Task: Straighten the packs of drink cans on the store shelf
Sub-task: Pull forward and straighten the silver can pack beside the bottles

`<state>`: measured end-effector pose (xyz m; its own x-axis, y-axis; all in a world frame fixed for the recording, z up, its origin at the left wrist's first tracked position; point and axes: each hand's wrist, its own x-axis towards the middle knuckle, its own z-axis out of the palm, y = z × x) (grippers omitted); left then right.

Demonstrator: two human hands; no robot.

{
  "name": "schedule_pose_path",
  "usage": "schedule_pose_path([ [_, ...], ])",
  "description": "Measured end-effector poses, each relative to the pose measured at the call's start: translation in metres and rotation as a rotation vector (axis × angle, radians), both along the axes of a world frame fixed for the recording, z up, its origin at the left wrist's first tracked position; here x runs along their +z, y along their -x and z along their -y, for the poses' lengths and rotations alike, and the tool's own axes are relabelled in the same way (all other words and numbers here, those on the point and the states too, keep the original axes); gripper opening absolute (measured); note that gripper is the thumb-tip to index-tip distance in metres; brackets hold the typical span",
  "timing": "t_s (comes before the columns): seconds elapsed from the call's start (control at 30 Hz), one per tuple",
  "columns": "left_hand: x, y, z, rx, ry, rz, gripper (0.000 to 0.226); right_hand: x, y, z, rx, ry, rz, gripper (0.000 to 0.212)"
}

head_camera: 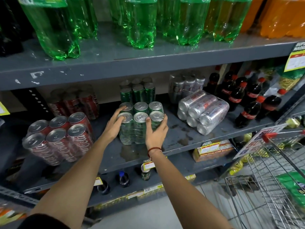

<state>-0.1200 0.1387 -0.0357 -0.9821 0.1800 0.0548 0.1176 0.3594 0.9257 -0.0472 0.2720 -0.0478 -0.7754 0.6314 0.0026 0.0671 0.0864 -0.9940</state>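
Observation:
A shrink-wrapped pack of green cans [140, 116] stands upright on the grey middle shelf [181, 139]. My left hand [113, 126] grips its left side, fingers over the can tops. My right hand [156, 133] holds its right front corner. A second green pack [137, 91] stands behind it. To the left a pack of red cola cans [57, 138] leans tilted, with another red pack [79, 101] behind. To the right a pack of silver cans [203, 111] lies on its side, and another silver pack [186, 87] stands behind it.
Small cola bottles [244, 100] fill the shelf's right end. Large green bottles [140, 22] and orange ones [280, 17] stand on the shelf above. A wire shopping cart [272, 171] is at lower right. The shelf surface looks wet near the green pack.

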Motion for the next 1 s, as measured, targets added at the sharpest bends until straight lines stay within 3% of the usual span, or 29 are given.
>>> schedule_pose_path([
  [0.07,0.006,-0.005,-0.008,0.092,-0.012,-0.054,0.041,0.001,-0.004,-0.012,0.059,-0.013,-0.002,0.078],
  [0.17,0.028,-0.017,-0.032,0.209,0.005,-0.277,0.048,0.008,-0.008,-0.039,0.092,-0.098,-0.034,0.077],
  [0.3,0.056,-0.018,-0.090,0.157,0.222,-0.520,0.071,0.030,-0.007,-0.099,0.048,-0.249,-0.108,0.077],
  [0.47,0.067,-0.008,-0.197,0.012,0.170,-0.429,0.081,0.042,0.003,-0.208,-0.069,-0.350,-0.079,0.078],
  [0.63,0.033,-0.009,-0.282,0.071,0.065,0.103,0.083,0.038,0.020,-0.305,-0.062,-0.412,0.131,0.077],
  [0.8,0.019,0.021,-0.312,0.044,0.389,0.020,0.091,0.022,0.027,-0.341,0.066,-0.201,0.446,0.086],
  [0.93,0.006,0.081,-0.320,-0.130,0.643,0.113,0.118,0.012,0.027,-0.328,0.059,0.093,0.482,0.095],
  [1.0,0.002,0.100,-0.325,-0.186,0.730,0.137,0.119,0.007,0.029,-0.320,0.029,0.201,0.475,0.100],
])
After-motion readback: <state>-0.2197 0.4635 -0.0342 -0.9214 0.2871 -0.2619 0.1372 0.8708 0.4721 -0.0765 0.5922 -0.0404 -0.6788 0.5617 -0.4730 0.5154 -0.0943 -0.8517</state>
